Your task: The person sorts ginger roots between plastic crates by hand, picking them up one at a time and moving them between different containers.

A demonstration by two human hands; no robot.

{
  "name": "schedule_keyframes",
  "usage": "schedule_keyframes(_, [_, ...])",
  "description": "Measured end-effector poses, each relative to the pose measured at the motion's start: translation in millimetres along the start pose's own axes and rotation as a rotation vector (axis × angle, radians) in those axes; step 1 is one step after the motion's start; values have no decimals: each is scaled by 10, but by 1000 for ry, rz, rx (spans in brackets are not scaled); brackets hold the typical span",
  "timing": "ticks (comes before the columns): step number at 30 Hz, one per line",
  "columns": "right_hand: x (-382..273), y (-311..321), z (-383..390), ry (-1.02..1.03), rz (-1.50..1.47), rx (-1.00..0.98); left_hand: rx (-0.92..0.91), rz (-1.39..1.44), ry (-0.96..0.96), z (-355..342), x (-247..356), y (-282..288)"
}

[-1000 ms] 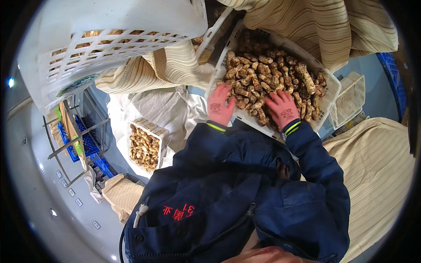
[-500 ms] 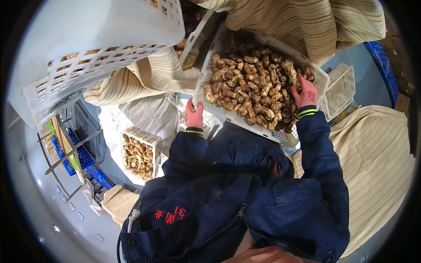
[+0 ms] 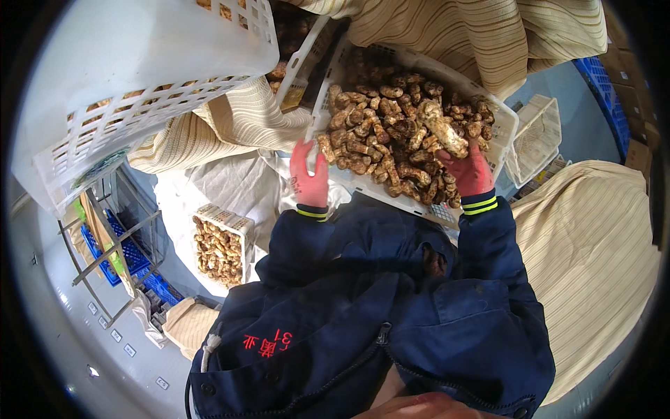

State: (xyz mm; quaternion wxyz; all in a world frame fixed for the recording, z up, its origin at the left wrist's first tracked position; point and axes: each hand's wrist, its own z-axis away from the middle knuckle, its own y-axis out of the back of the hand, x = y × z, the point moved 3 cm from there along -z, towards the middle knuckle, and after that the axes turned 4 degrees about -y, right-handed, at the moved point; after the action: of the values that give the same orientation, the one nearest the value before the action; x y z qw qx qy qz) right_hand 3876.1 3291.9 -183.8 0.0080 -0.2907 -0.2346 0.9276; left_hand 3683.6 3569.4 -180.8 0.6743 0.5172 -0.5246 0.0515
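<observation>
In front of me stands a white plastic crate (image 3: 505, 134) heaped with brown and cream mushrooms (image 3: 384, 126), thick-stemmed and speckled with dark dirt. My right hand (image 3: 473, 170), in a pink glove, is closed round the lower end of a large pale mushroom (image 3: 442, 128) and holds it over the right side of the heap. My left hand (image 3: 309, 174), also pink-gloved, is at the crate's near left corner with its thumb and fingers apart and nothing between them. I cannot tell whether it touches the rim.
A smaller white basket of mushrooms (image 3: 246, 248) stands on white cloth (image 3: 185, 188) to the left. A tall white crate (image 3: 167, 49) looms at upper left. Striped cloth (image 3: 586, 265) drapes the right side, near another white basket (image 3: 536, 143). Blue crates (image 3: 129, 248) lie at far left.
My right hand has moved left and toward me, now with the large mushroom raised in its grip. My left hand has turned upward, its fingers spreading at the crate's corner.
</observation>
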Motion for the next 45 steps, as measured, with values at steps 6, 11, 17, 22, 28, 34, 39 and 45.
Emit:
schedule_keyframes(6, [220,-267,61,-73,-100,-170,-409,508,227,194,317,-474])
schedule_keyframes(11, [240,-496,197,-46,253,-278,-696,1023,680,238,842,-868])
schedule_keyframes(17, [207,-588,334,59,298,-262,-761,1445,892,251,934,-996])
schedule_keyframes(22, [296,-207,191,65,351,-173,-760,1421,821,259,874,-1015])
schedule_keyframes(28, [166,-198,280,53,455,-121,-751,1337,738,220,932,-969])
schedule_keyframes(34, [279,-179,230,47,355,-119,-935,1228,651,371,1065,-1016])
schedule_keyframes(39, [2,459,-169,208,439,134,-915,1202,686,603,553,-776])
schedule_keyframes(45, [-272,863,-447,474,900,329,-892,895,553,604,57,-154])
